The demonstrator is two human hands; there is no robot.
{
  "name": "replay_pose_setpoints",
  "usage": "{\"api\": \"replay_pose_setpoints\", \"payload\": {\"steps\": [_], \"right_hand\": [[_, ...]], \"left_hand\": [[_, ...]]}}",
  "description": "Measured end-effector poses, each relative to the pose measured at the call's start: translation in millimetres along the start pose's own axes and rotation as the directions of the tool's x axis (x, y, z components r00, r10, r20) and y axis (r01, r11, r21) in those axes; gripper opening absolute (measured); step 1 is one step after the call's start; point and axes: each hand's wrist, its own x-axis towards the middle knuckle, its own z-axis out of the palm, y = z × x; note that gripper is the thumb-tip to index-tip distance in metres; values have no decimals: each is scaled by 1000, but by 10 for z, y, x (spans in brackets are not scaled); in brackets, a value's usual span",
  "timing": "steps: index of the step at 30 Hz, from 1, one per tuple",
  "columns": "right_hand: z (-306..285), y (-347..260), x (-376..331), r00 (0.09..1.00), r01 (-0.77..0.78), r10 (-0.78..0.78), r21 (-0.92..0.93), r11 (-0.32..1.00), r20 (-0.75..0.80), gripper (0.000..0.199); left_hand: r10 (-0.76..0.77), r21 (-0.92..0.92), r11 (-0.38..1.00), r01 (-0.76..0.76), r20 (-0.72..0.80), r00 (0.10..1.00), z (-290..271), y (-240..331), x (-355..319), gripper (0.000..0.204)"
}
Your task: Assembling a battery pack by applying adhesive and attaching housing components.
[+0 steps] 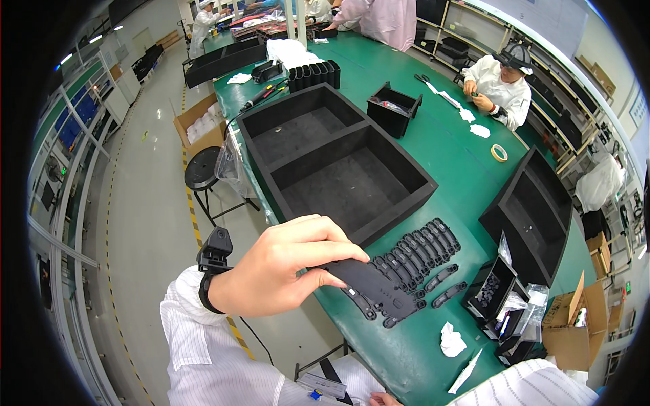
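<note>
- Left hand (pixel 281 267) pinches a flat black plate (pixel 372 284), long axis running near-right.
- Plate hovers over rows of black clips (pixel 420 247) on the green table (pixel 433 149).
- Foam tray (pixel 332 162) lies beyond.
- Right hand (pixel 384 400) barely shows; grip unclear.

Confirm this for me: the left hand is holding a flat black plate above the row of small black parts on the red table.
Not quite: the table is green, not red, as the head view shows. The rest holds: the left hand holds a flat black plate above the row of small black parts.
</note>
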Motion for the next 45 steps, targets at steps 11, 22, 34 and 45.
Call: {"api": "replay_pose_setpoints", "payload": {"steps": [11,22,34,45], "right_hand": [[-14,-33,-1,997,-49,50,-33,998,50,18],[6,5,21,998,-30,33,-71,997,52,20],[-284,-197,604,990,31,-38,-54,998,-134,21],[-1047,-720,1383,927,56,-81,-78,995,-367,21]], "left_hand": [[133,185,975,-125,-34,990,0,-55,-30,37],[67,153,986,-58,-52,996,-55,-90,-25,39],[-315,-194,948,251,-488,814,-818,-2319,810,33],[-420,-108,775,623,-825,379,-890,-3976,1249,30]]}}
